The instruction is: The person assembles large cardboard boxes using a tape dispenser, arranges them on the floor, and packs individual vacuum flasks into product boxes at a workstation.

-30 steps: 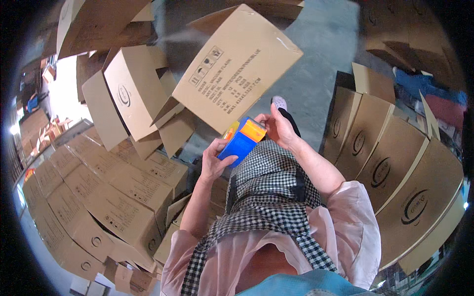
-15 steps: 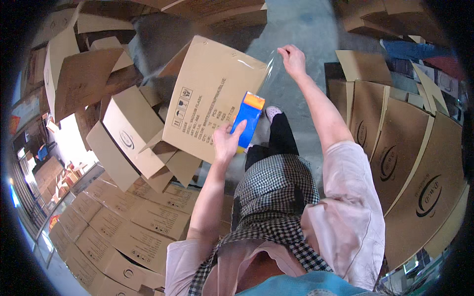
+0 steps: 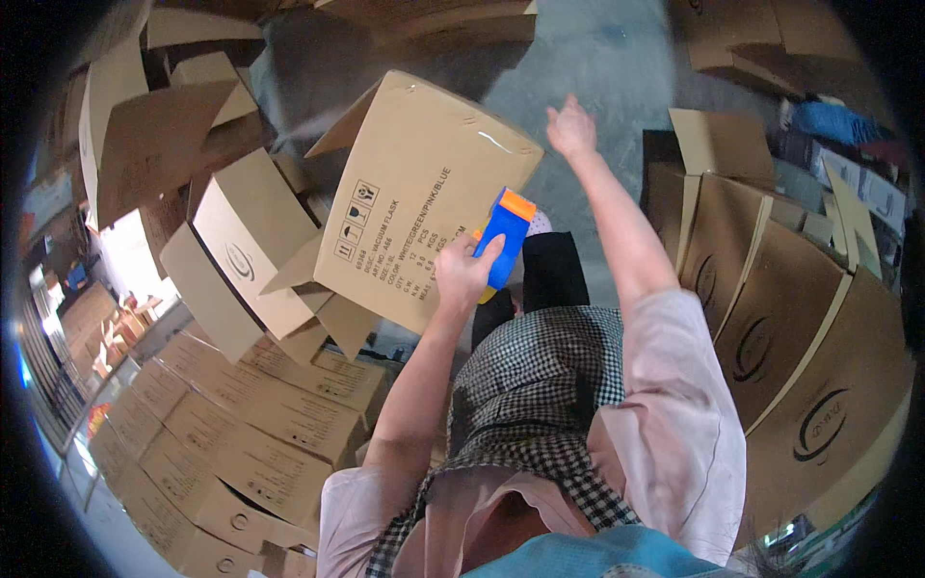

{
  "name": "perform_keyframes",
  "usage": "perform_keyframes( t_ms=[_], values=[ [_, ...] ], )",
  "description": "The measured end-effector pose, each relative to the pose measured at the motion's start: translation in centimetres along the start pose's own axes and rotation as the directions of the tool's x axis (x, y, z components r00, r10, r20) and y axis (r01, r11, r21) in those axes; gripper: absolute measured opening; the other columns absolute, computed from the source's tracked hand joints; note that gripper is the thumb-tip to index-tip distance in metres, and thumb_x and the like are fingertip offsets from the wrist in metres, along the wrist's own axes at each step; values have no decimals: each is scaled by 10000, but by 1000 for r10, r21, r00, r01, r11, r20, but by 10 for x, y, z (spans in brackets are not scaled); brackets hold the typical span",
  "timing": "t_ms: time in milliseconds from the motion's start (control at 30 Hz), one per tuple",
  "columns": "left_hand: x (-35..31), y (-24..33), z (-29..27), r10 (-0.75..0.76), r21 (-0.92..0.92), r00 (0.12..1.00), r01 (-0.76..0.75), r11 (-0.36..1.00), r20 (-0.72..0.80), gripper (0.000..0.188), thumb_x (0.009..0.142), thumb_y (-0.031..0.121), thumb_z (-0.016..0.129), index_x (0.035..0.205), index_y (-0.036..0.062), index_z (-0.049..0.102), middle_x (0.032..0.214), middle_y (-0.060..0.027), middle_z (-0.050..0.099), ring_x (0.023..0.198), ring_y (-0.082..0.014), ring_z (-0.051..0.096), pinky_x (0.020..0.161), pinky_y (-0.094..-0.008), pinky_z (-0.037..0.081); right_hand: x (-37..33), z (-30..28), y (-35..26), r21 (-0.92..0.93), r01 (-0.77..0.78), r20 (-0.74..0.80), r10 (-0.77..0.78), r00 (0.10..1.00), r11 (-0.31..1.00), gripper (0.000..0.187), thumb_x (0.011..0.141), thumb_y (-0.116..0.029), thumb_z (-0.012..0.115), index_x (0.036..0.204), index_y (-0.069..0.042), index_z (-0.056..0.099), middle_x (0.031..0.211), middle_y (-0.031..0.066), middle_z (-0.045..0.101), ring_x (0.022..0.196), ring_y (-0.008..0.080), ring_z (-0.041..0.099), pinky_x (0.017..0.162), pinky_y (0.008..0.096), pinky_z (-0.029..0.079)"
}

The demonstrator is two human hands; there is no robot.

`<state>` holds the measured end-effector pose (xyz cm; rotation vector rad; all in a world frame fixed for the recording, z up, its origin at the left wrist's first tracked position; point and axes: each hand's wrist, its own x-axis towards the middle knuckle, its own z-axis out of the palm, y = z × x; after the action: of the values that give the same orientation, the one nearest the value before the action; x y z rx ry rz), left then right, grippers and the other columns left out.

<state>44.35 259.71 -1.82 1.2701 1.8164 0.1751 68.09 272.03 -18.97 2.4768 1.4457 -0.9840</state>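
Note:
A tan cardboard carton with printed markings stands tilted in front of me, one flap sticking out at its far left. My left hand is closed around a blue tape dispenser with an orange end, held against the carton's near right side. A shiny strip of clear tape shows near the carton's far right edge. Just beyond the carton's right corner is my right hand, its index finger stretched out and thumb apart. I see nothing in it.
Closed cartons are stacked at the lower left. An open carton with spread flaps stands left of the working carton. Upright cartons line the right side, and more lie at the far edge. Grey floor shows between.
My right hand no longer visibly holds the stretched clear tape; its fingers have gone from a pinch to extended. The dispenser has shifted slightly right with my left hand.

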Motion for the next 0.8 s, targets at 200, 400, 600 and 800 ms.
perform_keyframes(
  t_ms=[200, 400, 600, 800],
  values=[
    [-25, -70, -18, -68, -295, 992, 98, 951, 110, 509, 751, 419, 791, 855, -64, 675, 746, -85, 689, 649, -121, 591, 590, -329, 477, -83, 0, -88, 98, 287, -214, -261, 941, 953, 700, 903, -666, 377, 1281, -83, 462, 1106, 255, 613, 1075, 403, 601, 924, 512, 456],
    [-173, -263, -120, -217, -198, 974, 227, 954, 71, 394, 796, 318, 773, 892, -49, 667, 714, -89, 650, 646, -94, 549, 619, -291, 480, -74, 15, -92, -59, 218, -245, -226, 943, 974, 770, 888, -720, 295, 1275, -89, 505, 1089, 251, 645, 1053, 400, 615, 893, 500, 471],
    [-202, -361, -126, -216, -139, 976, 214, 967, 2, 436, 760, 346, 785, 860, -56, 650, 667, -121, 606, 627, -121, 543, 622, -308, 472, -72, 25, -105, -150, 171, -295, -209, 932, 974, 817, 870, -753, 270, 1302, -111, 531, 1137, 200, 650, 1100, 371, 603, 946, 476, 448],
    [-169, -388, -118, -152, -148, 988, 151, 977, 4, 443, 747, 345, 791, 868, -60, 660, 720, -133, 651, 662, -127, 590, 658, -312, 492, -63, 36, -103, -208, 89, -353, -160, 922, 974, 850, 850, -781, 264, 1361, -150, 517, 1244, 177, 609, 1163, 352, 572, 981, 463, 432]
  ],
)
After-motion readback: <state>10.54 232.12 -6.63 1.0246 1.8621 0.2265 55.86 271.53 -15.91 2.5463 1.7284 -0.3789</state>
